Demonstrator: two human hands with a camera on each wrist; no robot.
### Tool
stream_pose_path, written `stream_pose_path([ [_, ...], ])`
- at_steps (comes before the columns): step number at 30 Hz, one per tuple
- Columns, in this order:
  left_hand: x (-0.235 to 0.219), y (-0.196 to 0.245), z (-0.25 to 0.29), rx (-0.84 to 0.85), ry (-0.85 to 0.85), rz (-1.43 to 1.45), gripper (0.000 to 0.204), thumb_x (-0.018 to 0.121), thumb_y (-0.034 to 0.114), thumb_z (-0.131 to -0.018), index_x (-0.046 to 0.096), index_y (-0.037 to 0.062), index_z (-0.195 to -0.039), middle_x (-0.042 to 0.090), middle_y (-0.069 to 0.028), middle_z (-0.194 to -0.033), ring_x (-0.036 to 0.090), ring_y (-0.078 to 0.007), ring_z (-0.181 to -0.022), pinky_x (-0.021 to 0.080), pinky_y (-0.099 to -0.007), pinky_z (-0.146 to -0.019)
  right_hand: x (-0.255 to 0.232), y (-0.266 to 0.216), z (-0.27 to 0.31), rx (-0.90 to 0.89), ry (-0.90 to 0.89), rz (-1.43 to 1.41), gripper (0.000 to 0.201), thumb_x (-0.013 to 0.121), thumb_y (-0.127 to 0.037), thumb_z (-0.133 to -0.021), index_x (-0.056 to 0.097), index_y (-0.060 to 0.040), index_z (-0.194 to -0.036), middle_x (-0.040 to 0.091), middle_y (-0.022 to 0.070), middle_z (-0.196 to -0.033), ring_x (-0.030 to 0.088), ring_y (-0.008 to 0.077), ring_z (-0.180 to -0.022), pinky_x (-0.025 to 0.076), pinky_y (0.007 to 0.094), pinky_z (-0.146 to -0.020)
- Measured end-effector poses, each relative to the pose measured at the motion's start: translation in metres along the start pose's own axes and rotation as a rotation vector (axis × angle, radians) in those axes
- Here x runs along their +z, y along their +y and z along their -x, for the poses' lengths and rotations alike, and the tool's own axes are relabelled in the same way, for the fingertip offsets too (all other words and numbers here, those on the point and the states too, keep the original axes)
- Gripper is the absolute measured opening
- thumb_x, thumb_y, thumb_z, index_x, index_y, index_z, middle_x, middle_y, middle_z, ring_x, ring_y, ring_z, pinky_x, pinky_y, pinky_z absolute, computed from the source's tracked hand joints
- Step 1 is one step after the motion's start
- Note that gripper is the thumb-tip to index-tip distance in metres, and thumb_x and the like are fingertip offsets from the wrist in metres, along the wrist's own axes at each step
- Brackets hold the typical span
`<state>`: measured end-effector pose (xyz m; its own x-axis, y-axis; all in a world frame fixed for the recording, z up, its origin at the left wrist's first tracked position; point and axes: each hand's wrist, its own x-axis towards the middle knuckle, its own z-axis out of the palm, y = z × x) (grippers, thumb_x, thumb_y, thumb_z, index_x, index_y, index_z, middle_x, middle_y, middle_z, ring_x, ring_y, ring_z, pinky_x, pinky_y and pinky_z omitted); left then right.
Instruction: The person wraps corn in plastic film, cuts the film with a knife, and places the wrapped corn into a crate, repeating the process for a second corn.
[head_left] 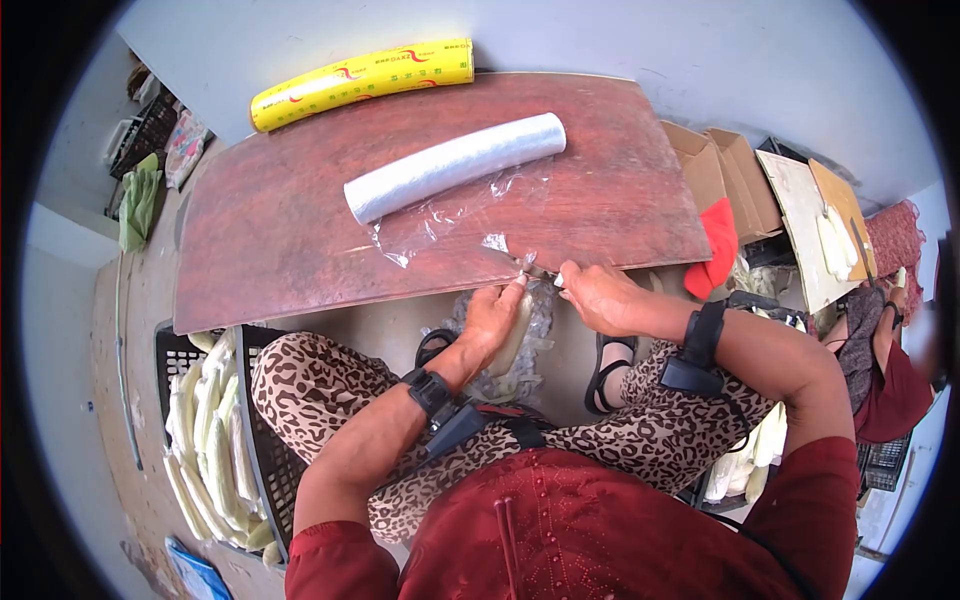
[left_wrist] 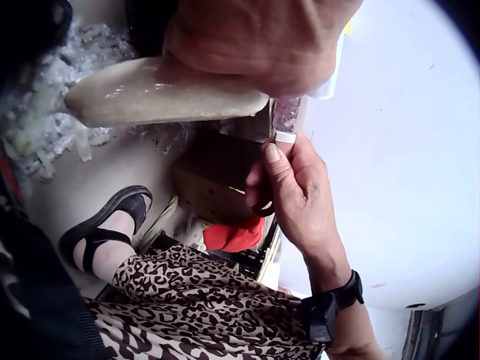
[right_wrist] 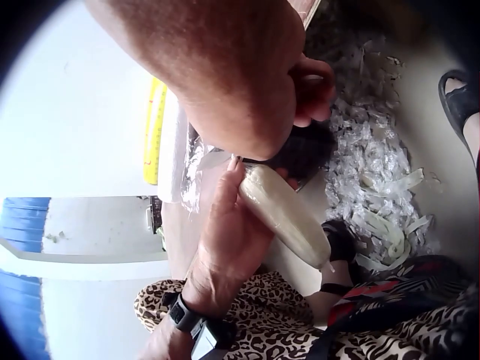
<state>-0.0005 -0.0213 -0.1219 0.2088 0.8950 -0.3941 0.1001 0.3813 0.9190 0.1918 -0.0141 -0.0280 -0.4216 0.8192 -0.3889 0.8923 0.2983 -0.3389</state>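
My left hand [head_left: 490,318] grips a pale, smooth, elongated vegetable [right_wrist: 286,216] near its thicker end, and the tapered end points down toward the floor. In my right hand [head_left: 605,299] is a small knife [head_left: 540,271] with a white band by the handle. Its grey blade lies close by the left thumb at the vegetable's upper end, just off the table's near edge. On the table, a roll of clear plastic film [head_left: 455,166] lies with a loose crumpled sheet [head_left: 430,225] pulled out toward me.
A yellow printed roll [head_left: 362,83] lies along the back of the reddish table [head_left: 290,215]. A black crate [head_left: 265,430] of pale vegetables [head_left: 215,440] stands at my left. Film scraps [right_wrist: 367,161] cover the floor between my feet. Cardboard boxes [head_left: 735,180], a red cloth [head_left: 715,250] and another person [head_left: 890,390] are at right.
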Motion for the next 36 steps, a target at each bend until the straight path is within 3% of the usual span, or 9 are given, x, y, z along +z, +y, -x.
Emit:
stream_pose_path([
  [2, -0.001, 0.003, 0.002, 0.002, 0.006, -0.017, 0.041, 0.054, 0.039, -0.097, 0.064, 0.0005, -0.089, 0.057, -0.0002, -0.075, 0.047, -0.0079, -0.064, 0.038, -0.0272, -0.055, -0.002, -0.006, -0.002, 0.053, -0.044, 0.028, 0.017, 0.053, -0.006, -0.087, 0.048, 0.0063, -0.099, 0.064, 0.0308, -0.083, 0.064, 0.0473, -0.082, 0.05, 0.0516, -0.071],
  [8, 0.005, 0.003, 0.004, 0.038, 0.039, 0.099, 0.039, 0.055, 0.039, -0.096, 0.064, 0.0019, -0.087, 0.056, 0.001, -0.075, 0.047, -0.0075, -0.066, 0.038, -0.0269, -0.056, -0.004, -0.009, -0.005, -0.016, -0.013, 0.06, 0.018, 0.053, 0.003, -0.077, 0.047, 0.0082, -0.093, 0.064, 0.0319, -0.079, 0.065, 0.0468, -0.08, 0.052, 0.049, -0.067],
  [19, -0.001, 0.008, 0.005, -0.018, 0.035, -0.078, 0.043, 0.056, 0.041, -0.095, 0.063, -0.0007, -0.088, 0.057, -0.0011, -0.074, 0.049, -0.01, -0.065, 0.04, -0.0295, -0.055, -0.001, -0.003, 0.006, -0.038, 0.011, 0.169, 0.02, 0.056, 0.003, -0.076, 0.047, 0.0085, -0.094, 0.064, 0.0302, -0.078, 0.066, 0.0447, -0.076, 0.052, 0.0494, -0.066],
  [22, 0.005, 0.001, 0.001, 0.124, 0.089, 0.013, 0.045, 0.056, 0.042, -0.094, 0.063, -0.002, -0.086, 0.057, -0.0018, -0.072, 0.048, -0.011, -0.064, 0.039, -0.0309, -0.054, 0.001, -0.003, 0.008, -0.051, 0.034, 0.184, 0.018, 0.055, 0.003, -0.077, 0.047, 0.0074, -0.093, 0.064, 0.0296, -0.077, 0.066, 0.0439, -0.075, 0.052, 0.049, -0.065],
  [34, 0.001, 0.002, -0.002, -0.059, 0.045, -0.084, 0.047, 0.056, 0.042, -0.094, 0.065, -0.0045, -0.091, 0.06, -0.0055, -0.078, 0.052, -0.0122, -0.069, 0.043, -0.0318, -0.06, 0.007, -0.007, -0.003, -0.087, 0.045, 0.208, 0.017, 0.054, 0.002, -0.078, 0.044, 0.0053, -0.09, 0.063, 0.0283, -0.073, 0.066, 0.0434, -0.072, 0.052, 0.048, -0.061],
  [36, 0.003, 0.001, -0.001, 0.018, 0.058, -0.051, 0.048, 0.055, 0.041, -0.095, 0.065, -0.0064, -0.096, 0.062, -0.0075, -0.081, 0.054, -0.0137, -0.072, 0.045, -0.0327, -0.063, 0.008, -0.003, 0.001, -0.08, 0.053, 0.201, 0.016, 0.053, 0.002, -0.078, 0.043, 0.0053, -0.091, 0.063, 0.0288, -0.074, 0.066, 0.0437, -0.073, 0.052, 0.0483, -0.062],
])
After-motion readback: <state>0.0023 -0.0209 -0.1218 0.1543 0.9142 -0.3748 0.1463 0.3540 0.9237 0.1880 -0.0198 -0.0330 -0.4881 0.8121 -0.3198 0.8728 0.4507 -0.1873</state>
